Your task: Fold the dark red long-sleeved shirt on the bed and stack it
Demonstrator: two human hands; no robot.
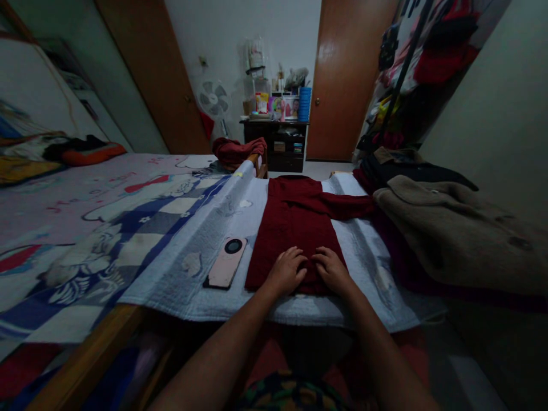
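Observation:
A dark red garment (pixel 295 222) lies flat on a light blue quilted cloth (pixel 257 308), with one sleeve stretched out to the right. My left hand (pixel 289 271) rests on its near part, palm down, fingers slightly bent and apart. Beside it my right hand (pixel 331 269) lies on the same cloth near the garment's right edge, its fingers spread loosely. The two hands are a small gap apart, and neither grips anything. To the left of the garment, a pink phone (pixel 226 264) with a round black camera ring lies on the quilted cloth.
Folded clothes, with a brown coat (pixel 445 228) on top, are piled at the right. A bed with a patterned sheet (pixel 115 194) fills the left. Beyond stand a fan (pixel 213 98), a dark cabinet (pixel 276 147) and a wooden door (pixel 346 80). A reddish cloth (pixel 237 151) hangs over the bed corner.

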